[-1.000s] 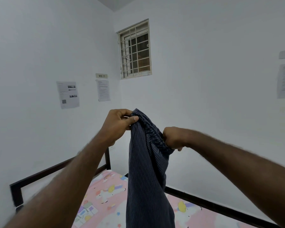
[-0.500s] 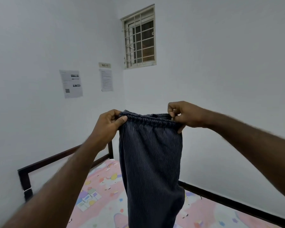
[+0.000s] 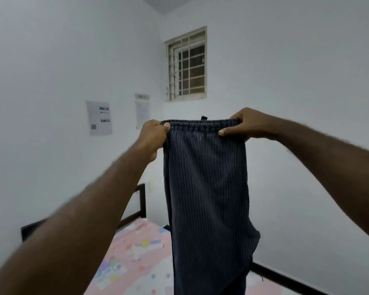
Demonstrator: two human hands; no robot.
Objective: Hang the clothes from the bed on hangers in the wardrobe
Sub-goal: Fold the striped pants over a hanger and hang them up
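Head view, trousers: a pair of dark navy cloth trousers with thin white pinstripes [image 3: 205,188] is held up in the air at the centre, in front of the bed. The waistband is on top, stretched level between both hands. The legs hang straight down and run out of the bottom edge, so whether they touch the bed cannot be told.
Waistband tag: a small black tag [image 3: 203,118] stands up at the middle of the gathered elastic.
Left hand: the left hand [image 3: 153,135] has its grip closed on the left end of the waistband, thumb on the near face.
Right hand: the right hand [image 3: 243,124] has its grip pinching the right end, thumb flat on the near face, fingers over the top edge.
Bed: a pink sheet with pastel cartoon prints [image 3: 141,252] lies low behind the trousers, inside a black bar frame [image 3: 140,201] set against the far walls.
Walls: white, with a barred window [image 3: 186,64] high at far centre. On the left wall are a printed paper sheet [image 3: 98,118], a narrower paper sheet [image 3: 142,114] and a small label plate [image 3: 142,96].
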